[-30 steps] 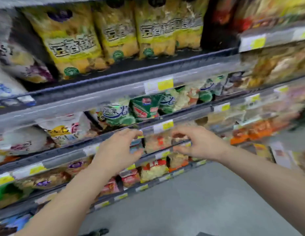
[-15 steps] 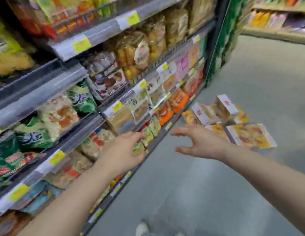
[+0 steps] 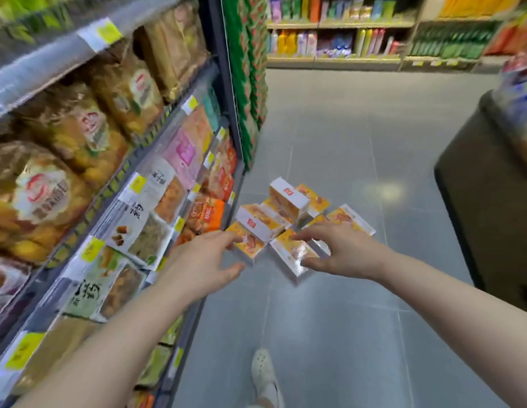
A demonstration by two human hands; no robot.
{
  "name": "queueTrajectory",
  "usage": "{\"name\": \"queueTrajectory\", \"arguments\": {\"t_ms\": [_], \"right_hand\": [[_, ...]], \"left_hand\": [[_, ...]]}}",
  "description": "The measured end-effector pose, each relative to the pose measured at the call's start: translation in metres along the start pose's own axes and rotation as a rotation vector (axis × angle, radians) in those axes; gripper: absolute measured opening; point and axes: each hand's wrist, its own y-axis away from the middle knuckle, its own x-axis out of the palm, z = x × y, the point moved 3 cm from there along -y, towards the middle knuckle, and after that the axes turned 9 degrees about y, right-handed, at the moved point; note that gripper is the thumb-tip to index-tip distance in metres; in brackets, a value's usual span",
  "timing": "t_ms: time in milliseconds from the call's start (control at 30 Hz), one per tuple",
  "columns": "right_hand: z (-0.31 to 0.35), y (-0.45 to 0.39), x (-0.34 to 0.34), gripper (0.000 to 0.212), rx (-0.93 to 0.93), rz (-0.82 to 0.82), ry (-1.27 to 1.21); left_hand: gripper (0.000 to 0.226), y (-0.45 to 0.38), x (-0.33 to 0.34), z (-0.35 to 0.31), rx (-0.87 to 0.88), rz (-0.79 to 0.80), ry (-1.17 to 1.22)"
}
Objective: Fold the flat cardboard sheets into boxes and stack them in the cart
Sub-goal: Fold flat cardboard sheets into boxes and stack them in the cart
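While orange-and-white folded cardboard boxes and flat sheets lay on the grey floor, the left hand and right hand reached out above them, fingers spread, holding nothing.

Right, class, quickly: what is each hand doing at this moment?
Left hand: open, fingers spread, holding nothing.
Right hand: open, fingers spread, holding nothing.
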Motion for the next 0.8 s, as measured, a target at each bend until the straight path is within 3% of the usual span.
{"name": "queueTrajectory", "arguments": {"t_ms": [333, 567, 800], "right_hand": [[-0.087, -0.092, -0.047, 0.048, 0.227, -0.023, -0.114], [-0.164, -0.145, -0.063, 0.047, 0.261, 0.013, -0.119], [-0.281, -0.225, -0.086, 0.046, 0.248, 0.129, -0.071]], "left_hand": [[0.044, -0.172, -0.034, -0.003, 0.155, 0.106, -0.076], [0.043, -0.268, -0.022, -0.021, 0.213, 0.176, -0.120], [0.046, -0.397, 0.007, -0.050, 0.132, 0.195, -0.155]]}}
